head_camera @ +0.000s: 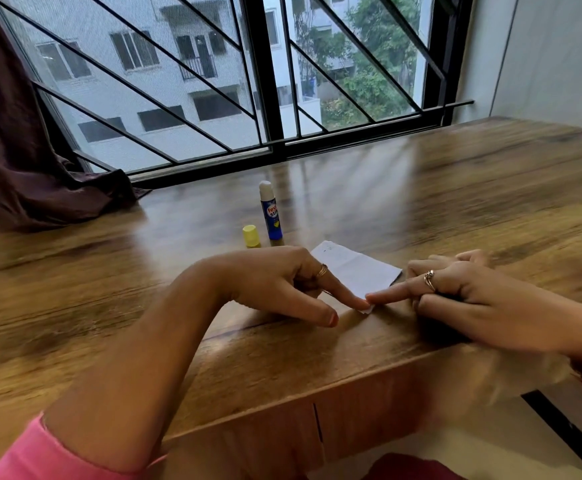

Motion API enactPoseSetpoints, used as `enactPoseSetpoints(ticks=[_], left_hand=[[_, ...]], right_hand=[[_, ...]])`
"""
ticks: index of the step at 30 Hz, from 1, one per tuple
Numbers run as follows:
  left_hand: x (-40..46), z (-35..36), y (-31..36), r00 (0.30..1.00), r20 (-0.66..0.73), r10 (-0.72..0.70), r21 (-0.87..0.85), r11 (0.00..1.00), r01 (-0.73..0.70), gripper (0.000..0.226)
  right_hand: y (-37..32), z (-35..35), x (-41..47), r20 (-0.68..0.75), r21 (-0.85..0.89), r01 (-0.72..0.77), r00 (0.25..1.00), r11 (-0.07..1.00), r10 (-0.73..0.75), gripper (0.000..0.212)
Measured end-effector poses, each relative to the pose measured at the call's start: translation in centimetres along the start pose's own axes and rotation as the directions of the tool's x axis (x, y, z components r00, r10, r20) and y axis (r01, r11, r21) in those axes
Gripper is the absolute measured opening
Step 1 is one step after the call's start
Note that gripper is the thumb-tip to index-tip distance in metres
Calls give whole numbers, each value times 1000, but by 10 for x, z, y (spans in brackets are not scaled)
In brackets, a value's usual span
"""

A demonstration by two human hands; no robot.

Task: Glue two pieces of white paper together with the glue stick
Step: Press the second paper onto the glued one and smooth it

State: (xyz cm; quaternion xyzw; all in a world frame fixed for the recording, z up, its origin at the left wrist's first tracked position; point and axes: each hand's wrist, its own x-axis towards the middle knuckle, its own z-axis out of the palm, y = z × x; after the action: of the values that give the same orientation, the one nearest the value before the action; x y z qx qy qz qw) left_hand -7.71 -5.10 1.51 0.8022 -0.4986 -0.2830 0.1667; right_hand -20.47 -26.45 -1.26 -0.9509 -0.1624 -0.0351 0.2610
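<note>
A small piece of white paper (356, 268) lies flat on the wooden table (473, 195), near its front edge. My left hand (275, 282) presses its straight index fingertip on the paper's near corner, and its thumb rests on the table. My right hand (456, 289) presses its straight index fingertip on the same corner from the right, with its other fingers curled. Only one white sheet can be told apart. The blue glue stick (271, 213) stands upright and uncapped just behind my left hand. Its yellow cap (251, 236) stands to its left.
A dark curtain (23, 150) bunches onto the table at the back left. A barred window (265, 81) runs along the table's far edge. The table's front edge (317, 386) runs below my hands.
</note>
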Motion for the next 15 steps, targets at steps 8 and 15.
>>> enactPoseSetpoints(ticks=[8,15], left_hand=[[0,0,0,998,45,-52,12,999,52,37],[0,0,-1,998,35,-49,14,999,49,37]], right_hand=[[9,-1,2,-111,9,-107,988,994,107,38],[26,-11,6,-225,-78,-191,960,979,169,36]])
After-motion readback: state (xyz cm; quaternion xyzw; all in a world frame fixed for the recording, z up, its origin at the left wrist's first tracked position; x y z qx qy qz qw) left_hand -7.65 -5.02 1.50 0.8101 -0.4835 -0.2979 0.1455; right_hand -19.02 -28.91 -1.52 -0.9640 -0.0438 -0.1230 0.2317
